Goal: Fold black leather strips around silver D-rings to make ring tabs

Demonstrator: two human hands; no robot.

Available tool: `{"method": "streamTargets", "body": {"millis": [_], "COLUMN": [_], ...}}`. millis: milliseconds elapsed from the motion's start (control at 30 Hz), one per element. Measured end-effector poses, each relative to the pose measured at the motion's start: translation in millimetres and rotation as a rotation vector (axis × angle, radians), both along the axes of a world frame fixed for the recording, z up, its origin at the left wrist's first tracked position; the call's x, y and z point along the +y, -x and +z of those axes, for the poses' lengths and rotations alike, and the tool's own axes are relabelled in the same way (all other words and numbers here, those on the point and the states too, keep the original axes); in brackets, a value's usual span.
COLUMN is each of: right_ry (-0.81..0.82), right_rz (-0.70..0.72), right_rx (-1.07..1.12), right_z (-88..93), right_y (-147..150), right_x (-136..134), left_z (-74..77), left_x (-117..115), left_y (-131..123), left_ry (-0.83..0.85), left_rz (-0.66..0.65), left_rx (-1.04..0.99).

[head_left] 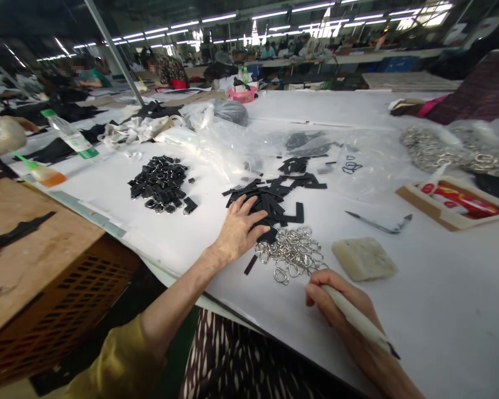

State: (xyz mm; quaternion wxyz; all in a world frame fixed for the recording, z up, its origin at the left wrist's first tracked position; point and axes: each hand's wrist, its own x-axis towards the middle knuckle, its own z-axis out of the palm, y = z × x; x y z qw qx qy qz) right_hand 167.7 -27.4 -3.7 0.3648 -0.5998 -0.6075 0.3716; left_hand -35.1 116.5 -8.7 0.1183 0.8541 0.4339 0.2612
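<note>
My left hand [240, 231] is open, its fingers spread over a pile of black strips [272, 200]. Close to its fingertips lies a heap of silver D-rings [293, 249]. My right hand [345, 302] is closed around a thick white pen-shaped tool [355, 316] with a dark back end; its front tip is hidden by the fingers. That hand is at the near edge of the D-rings. To the left sits a pile of black strip loops with metal rings [160, 183]. A single dark strip [250, 265] lies apart, near the table edge.
A yellowish block [363, 259] and a thin metal hooked tool [376, 223] lie to the right, by a cardboard tray [453, 216]. Clear plastic bags [216, 141] spread behind the strips. A glue bottle [45, 174] and a plastic bottle [70, 136] are at left.
</note>
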Motion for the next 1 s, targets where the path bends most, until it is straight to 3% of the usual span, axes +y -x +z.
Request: {"method": "streamTargets", "body": {"millis": [133,267,800,1000], "right_ry": [0.009,0.022,0.003,0.035], "right_rz": [0.007,0.028,-0.009,-0.06], "right_rx": [0.017,0.041,0.051,0.033], "right_z": [-3.3,-2.1,0.9,-0.2], "right_y": [-2.6,-4.0,-6.7,-6.4], "right_x": [0.0,-0.9,-4.5,-4.0], "left_z": [-5.4,-13.7,-24.3,-17.5], "left_x": [26.5,32.6,-27.4,-40.2], "left_y": [-18.8,-24.2,17.6,36.0], "left_ry": [0.088,0.138,0.055,-0.019], "left_rz": [0.007,0.053,0.045,0.059], "left_rx": [0.216,0.247,0.178,-0.038]}}
